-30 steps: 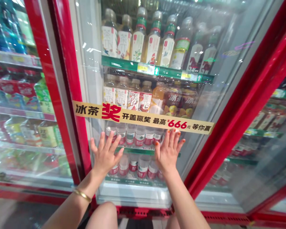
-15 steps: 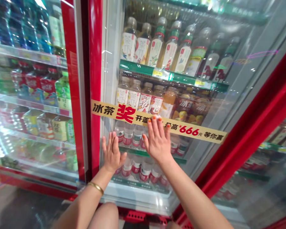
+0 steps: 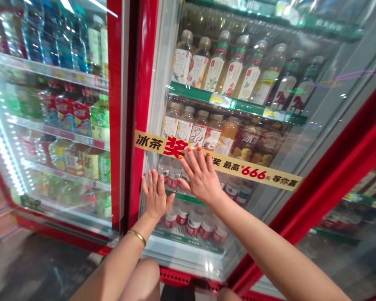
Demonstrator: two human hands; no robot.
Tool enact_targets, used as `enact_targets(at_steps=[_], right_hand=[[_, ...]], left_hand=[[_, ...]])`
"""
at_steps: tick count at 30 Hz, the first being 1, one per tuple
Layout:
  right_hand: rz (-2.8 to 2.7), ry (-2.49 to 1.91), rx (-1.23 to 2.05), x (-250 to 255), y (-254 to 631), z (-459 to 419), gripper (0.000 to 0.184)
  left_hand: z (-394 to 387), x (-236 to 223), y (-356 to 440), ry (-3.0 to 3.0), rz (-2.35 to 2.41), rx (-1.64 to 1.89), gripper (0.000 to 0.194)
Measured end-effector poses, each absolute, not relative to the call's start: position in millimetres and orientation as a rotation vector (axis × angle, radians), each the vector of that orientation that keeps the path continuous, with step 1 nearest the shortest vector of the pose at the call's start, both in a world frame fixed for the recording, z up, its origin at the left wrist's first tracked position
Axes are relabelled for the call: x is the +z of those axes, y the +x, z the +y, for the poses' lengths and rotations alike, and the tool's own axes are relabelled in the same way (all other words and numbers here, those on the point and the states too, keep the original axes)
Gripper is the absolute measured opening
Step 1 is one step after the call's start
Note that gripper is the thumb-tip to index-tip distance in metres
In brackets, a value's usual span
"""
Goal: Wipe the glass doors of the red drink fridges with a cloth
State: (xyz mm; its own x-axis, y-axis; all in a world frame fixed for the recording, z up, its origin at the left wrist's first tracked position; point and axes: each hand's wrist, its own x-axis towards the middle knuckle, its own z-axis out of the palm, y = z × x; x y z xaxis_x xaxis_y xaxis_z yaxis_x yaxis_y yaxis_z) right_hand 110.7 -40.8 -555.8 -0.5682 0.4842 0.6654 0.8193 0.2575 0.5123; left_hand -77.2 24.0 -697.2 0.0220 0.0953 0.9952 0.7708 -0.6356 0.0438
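A yellow sticker strip [image 3: 274, 175] with black and red lettering runs across the glass door [image 3: 181, 259] of a red-framed drinks cooler. My right hand [image 3: 202, 173] lies spread on the glass, its orange-nailed fingertips covering part of the strip. Lower and to the left, my left hand [image 3: 156, 196] is flat with its fingers up, near the door's left frame. A gold bangle [image 3: 137, 237] circles my left wrist. Neither hand holds anything. Behind the glass stand rows of bottled tea [image 3: 232, 75] and, lower down, small bottles with red labels [image 3: 194, 223], partly hidden by my hands.
To the left, another cooler [image 3: 114, 104] holds blue bottles [image 3: 58, 42] and red-labelled drinks [image 3: 65, 104] on lit shelves. A slanting red frame [image 3: 316, 179] borders a further cooler on the right. My knee [image 3: 144, 276] is close to the cooler's base.
My right hand has slid left along the yellow strip, now covering different lettering. My left hand stays low by the left frame, its thumb more spread. The view has shifted slightly left.
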Motion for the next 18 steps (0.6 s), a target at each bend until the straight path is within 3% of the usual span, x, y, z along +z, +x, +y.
enact_targets(at_steps=[6,10,13,18], right_hand=[[-2.37,-0.84,-1.495,-592.0,146.9,-62.3,0.074],[-1.981,-1.132,-1.502,-574.7,195.4,-79.8,0.076],[-1.717,-1.315,-1.381,-572.4,170.4,-69.9,0.08],[-2.054,-1.113,-1.45,-641.9,123.4,-68.2,0.057]], left_hand=[[19.5,-692.7,-79.3,-1.779,-0.873,-1.584,0.075],[19.8,-693.3,-79.8,-1.808,-0.855,-1.535,0.07],[19.9,-693.5,-82.2,-1.801,-0.849,-1.551,0.072],[19.8,-690.4,-85.2,-1.818,-0.806,-1.542,0.073]])
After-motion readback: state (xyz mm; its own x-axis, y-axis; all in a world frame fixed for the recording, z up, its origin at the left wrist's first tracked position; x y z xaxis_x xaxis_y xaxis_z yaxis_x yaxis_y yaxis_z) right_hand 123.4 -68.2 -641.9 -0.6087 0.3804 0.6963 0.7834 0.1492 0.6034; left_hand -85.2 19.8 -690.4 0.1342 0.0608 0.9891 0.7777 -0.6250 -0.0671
